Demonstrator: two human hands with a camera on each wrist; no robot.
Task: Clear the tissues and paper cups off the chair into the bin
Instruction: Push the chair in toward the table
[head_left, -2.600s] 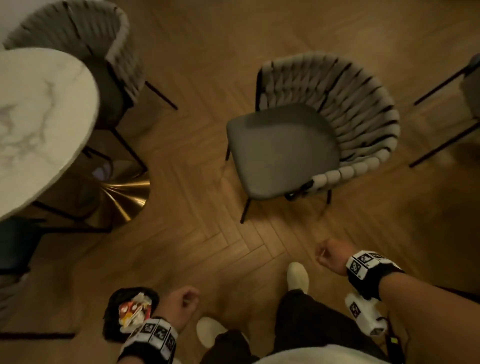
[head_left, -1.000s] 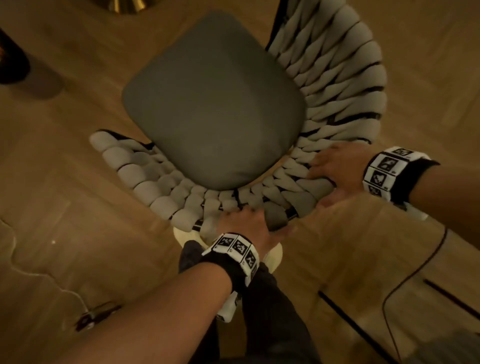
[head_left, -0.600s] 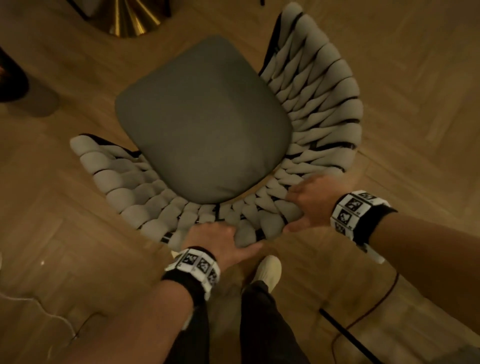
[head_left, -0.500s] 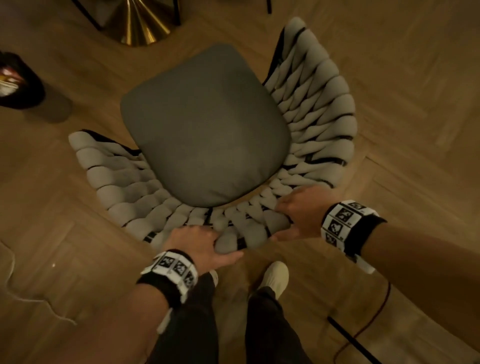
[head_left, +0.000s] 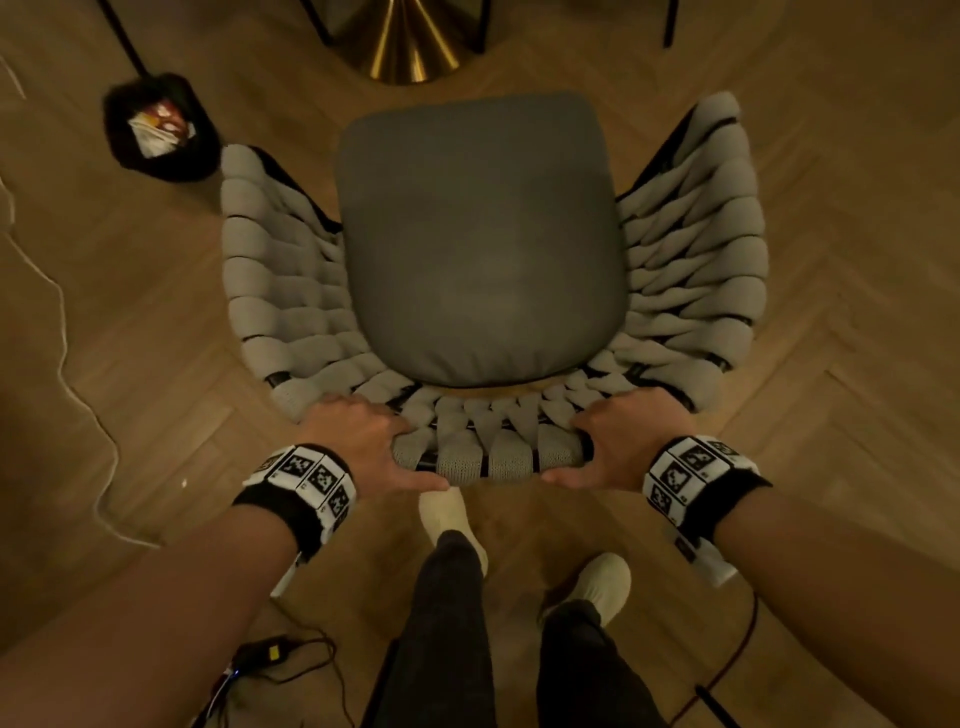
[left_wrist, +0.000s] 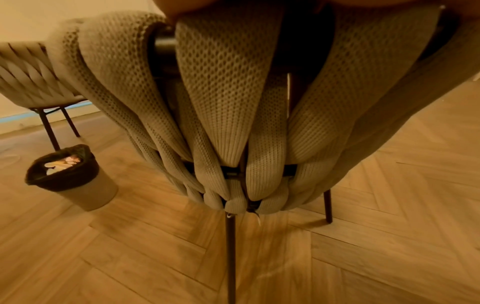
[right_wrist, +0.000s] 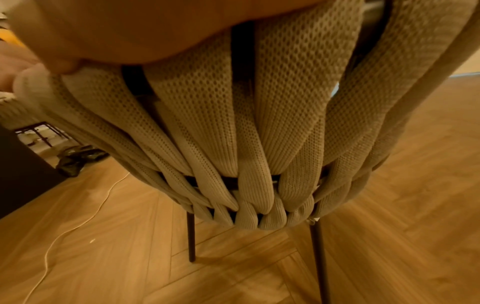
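Observation:
The chair (head_left: 478, 234) stands in front of me, its grey seat cushion bare, with no tissues or cups on it. My left hand (head_left: 358, 441) grips the top rim of the woven backrest (head_left: 483, 457) on the left, thumb under the rim. My right hand (head_left: 623, 441) grips the same rim on the right. The left wrist view shows the knitted straps of the backrest (left_wrist: 228, 107) from behind, and the right wrist view shows the backrest (right_wrist: 246, 123) under my palm (right_wrist: 155, 30). The bin (head_left: 156, 130), lined in black and holding crumpled paper, stands on the floor left of the chair, and the bin (left_wrist: 70, 176) also shows there.
A gold table base (head_left: 410, 41) rises just beyond the chair's front. A white cable (head_left: 67, 322) snakes over the wood floor at left, and dark cables (head_left: 291, 660) lie near my feet. Another woven chair (left_wrist: 28, 82) stands behind the bin. A black bag (right_wrist: 78, 156) lies on the floor.
My hands, free 2.6 s ago, took hold of the backrest rim. Over the last second the chair has swung round so its back faces me squarely, and the bin has come into view.

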